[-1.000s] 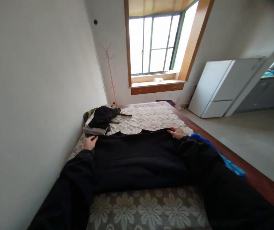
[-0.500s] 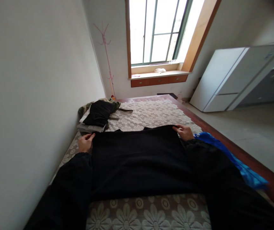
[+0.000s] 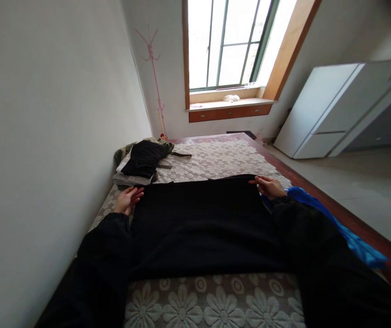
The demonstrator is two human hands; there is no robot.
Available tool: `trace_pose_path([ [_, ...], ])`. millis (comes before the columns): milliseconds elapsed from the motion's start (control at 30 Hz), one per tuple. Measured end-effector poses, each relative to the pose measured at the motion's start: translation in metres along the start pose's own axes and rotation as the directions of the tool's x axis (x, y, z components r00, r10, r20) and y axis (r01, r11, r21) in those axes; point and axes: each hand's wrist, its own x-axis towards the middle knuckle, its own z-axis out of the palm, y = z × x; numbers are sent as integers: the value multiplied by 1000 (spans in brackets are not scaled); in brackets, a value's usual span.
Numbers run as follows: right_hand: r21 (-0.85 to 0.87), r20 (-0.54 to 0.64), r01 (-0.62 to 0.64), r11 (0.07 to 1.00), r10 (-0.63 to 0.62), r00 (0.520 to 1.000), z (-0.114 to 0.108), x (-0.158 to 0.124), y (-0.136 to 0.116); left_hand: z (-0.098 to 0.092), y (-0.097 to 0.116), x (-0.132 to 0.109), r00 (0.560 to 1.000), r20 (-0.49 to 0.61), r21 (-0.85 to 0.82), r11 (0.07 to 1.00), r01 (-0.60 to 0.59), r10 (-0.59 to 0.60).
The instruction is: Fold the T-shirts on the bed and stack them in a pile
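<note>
L hand (image 3: 129, 200) is at the far L corner of a blk garment (image 3: 205, 228), fingers fairly straight & part open, tips at the cloth; can't tell if it's actually gripping. R hand (image 3: 269, 187) is at the far R corner, thumb & fingertips nearly closed w/ the garment edge pinched between. Garment lies btwn the hands & runs back toward the person, roughly flat w/ a few soft creases, near edge straight-ish. Under it, a floral bedcover (image 3: 222, 310), showing both nearer than the hands & beyond them. Just beyond L hand: stack of clothes (image 3: 144, 159), blk item on top, grey below, strap sticking out to the R. Outside R hand & along the R forearm: blue cloth (image 3: 362, 249), partly hidden by the sleeve, next to the dk red wooden bed edge (image 3: 311, 193). Well past L hand, pink coat stand (image 3: 155, 75); well past R hand, white fridge (image 3: 325, 105).
</note>
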Motion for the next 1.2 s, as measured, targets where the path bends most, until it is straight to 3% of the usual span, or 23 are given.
trace_pose_path([
  [167, 96, -34, -50, 994, 53, 998, 6, 1, 3, 14, -7, -4, 996, -61, 16, 997, -71, 72],
  [367, -59, -86, -1, 998, -4, 996, 13, 0, 4, 21, -11, -7, 975, -105, 251, 954, -163, 194],
  [567, -152, -59, 69, 986, -79, 995, 16, -2, 3, 21, -8, -13, 947, -118, 507, 838, -201, 298],
  [700, -126, -64, 113, 986, -122, 990, 18, -3, 4, 22, -8, -17, 911, -73, 672, 694, -256, 407],
  [833, -226, -66, 96, 969, -113, 991, 18, -2, 8, 22, -11, -18, 889, -8, 713, 626, -316, 459],
  [1067, -432, 30, 134, 892, -134, 991, 20, -1, 5, 23, -14, -15, 926, 61, 668, 674, -315, 372],
  [1200, -470, 123, 204, 859, -165, 979, 16, -21, -15, 4, 1, -28, 943, 147, 529, 781, -331, 300],
])
